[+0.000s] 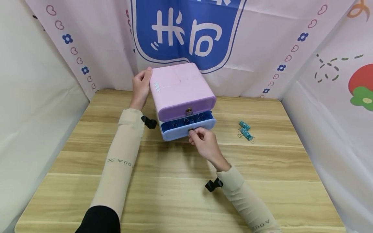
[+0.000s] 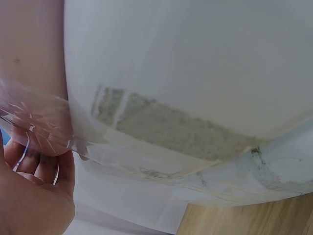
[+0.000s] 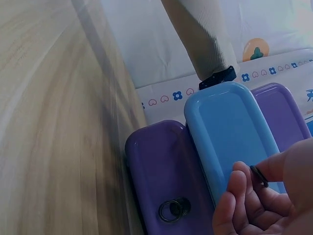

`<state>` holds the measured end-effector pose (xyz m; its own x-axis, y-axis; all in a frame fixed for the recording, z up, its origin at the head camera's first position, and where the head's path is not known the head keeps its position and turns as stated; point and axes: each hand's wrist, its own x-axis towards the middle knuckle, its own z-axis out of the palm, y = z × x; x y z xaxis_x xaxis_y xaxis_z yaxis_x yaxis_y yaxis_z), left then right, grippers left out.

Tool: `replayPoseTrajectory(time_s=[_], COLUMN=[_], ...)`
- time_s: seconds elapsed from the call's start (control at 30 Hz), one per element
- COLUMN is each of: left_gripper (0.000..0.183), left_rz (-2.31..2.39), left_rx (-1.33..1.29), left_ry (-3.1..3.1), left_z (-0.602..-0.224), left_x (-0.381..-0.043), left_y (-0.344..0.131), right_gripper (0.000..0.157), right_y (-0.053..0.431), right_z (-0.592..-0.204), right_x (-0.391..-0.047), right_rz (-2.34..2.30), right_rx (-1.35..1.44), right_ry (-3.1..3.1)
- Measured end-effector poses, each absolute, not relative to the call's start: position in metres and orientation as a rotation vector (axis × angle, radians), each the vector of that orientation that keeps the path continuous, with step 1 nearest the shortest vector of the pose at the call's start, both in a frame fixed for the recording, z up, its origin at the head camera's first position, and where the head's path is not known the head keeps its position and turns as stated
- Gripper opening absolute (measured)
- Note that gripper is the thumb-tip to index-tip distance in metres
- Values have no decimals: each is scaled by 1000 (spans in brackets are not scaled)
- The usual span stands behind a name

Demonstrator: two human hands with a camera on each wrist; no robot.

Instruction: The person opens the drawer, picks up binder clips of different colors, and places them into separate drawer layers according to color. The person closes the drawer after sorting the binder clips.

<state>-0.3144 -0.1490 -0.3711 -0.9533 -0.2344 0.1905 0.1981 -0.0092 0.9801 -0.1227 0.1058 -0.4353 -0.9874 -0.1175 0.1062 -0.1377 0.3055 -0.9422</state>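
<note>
A small drawer box with a pink top stands at the back of the table. Its blue drawer is pulled partly out, and wire-handled binder clips show inside. My right hand pinches the dark ring pull on that drawer between thumb and fingers. My left hand grips the box's rear left edge; in the left wrist view its curled fingers touch that edge. Purple drawers lie above and below the blue one, and the lower purple drawer has its own ring pull.
Teal binder clips lie on the wooden table to the right of the box. A printed curtain hangs directly behind the box, and white cloth walls flank both sides.
</note>
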Motion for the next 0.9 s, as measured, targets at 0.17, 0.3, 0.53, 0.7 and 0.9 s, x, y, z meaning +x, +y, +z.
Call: replayPoseTrajectory(time_s=[0.17,0.3,0.53,0.7,0.9], left_gripper=[35,36,35,36,36], left_rz=[-2024,-2027,-2039,-2031,-2031], left_rx=[30,34,28,27,29], left_ry=[-1971,-1969,-1964,-1967,-1975], left_z=[-371,-372,-372,-373,-373], left_x=[-314,-315,-315,-315,-315], left_y=[-148,-148,-149,-150,-150], right_gripper=[34,35,34,32,33], right_y=[105,104,102,99,97], right_z=[-434,-433,-433,-432,-430], right_x=[-127,-129,-133,-137,-142], right_rz=[1808,1847,1892,1888,1850], right_rx=[217,206,199,184,192], right_ry=[-2547,-2538,-2517,-2512,-2523])
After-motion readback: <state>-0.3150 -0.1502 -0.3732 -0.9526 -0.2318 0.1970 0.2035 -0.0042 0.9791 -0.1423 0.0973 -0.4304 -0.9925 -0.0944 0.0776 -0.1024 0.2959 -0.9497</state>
